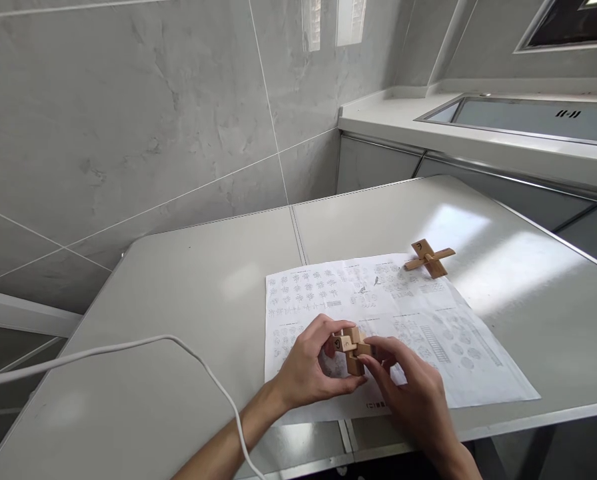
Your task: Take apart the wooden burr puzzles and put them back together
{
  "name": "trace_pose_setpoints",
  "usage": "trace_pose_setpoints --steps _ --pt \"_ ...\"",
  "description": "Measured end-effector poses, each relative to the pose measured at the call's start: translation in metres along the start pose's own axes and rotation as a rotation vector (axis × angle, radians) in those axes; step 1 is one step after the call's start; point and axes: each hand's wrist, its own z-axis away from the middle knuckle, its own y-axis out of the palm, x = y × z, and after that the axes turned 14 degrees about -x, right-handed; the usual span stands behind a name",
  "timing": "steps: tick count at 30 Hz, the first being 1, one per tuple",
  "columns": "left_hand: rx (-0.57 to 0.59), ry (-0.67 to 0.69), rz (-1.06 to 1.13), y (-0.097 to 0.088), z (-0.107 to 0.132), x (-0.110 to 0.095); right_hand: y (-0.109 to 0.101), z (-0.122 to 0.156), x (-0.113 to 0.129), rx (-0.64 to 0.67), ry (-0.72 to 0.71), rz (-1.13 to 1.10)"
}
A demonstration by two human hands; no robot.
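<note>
Both hands grip a small wooden interlocking puzzle (pixel 354 363) above a printed instruction sheet (pixel 303 340). My left hand (pixel 312 363) holds it from the left, with fingers on top and the thumb below. On the right side, my right hand (pixel 412 381) pinches one of its sticks between thumb and finger. Dark letter marks show on the faces of the wooden pieces. Fingers partly cover the puzzle, so its far side is hidden. A second wooden piece, a cross of joined sticks (pixel 434 265), lies at the sheet's far right corner.
The sheet rests on a grey folding table (pixel 218 300) with a seam across its middle. A white cable (pixel 203 363) runs over the table's left part and past my left forearm. Behind stand a grey tiled wall (pixel 153 120) and a counter (pixel 378 117) with a sink (pixel 518 117).
</note>
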Motion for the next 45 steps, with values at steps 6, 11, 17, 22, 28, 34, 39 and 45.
trace_pose_setpoints --steps 6,11,17,22,28,34,39,45 --pt "0.032 0.025 0.053 -0.0006 -0.0017 -0.0004 -0.0025 -0.0013 0.0043 -0.028 -0.079 -0.009" --pt "0.031 0.054 0.074 0.0002 -0.0015 0.0003 -0.0020 0.0000 0.0024 -0.016 -0.082 -0.019" --pt "0.020 0.045 0.037 0.0010 -0.0004 -0.0011 -0.0023 0.0011 0.0017 -0.003 -0.087 -0.008" --pt "-0.006 0.060 0.032 0.0001 0.0006 -0.0006 -0.0013 0.0027 0.0002 0.009 -0.085 0.009" --pt "-0.032 0.110 0.032 0.0018 0.0005 0.0041 0.0015 0.0024 0.0002 -0.014 -0.094 0.011" --pt "-0.061 0.162 -0.014 0.0044 0.0004 0.0060 0.0024 -0.0004 0.0030 0.012 -0.116 -0.027" --pt "-0.017 0.131 0.075 0.0020 -0.0006 0.0043 -0.0001 0.0011 0.0023 0.010 -0.072 -0.075" --pt "-0.006 -0.002 0.303 -0.0009 -0.0025 0.0037 0.0004 0.0059 -0.0019 0.055 0.224 -0.052"
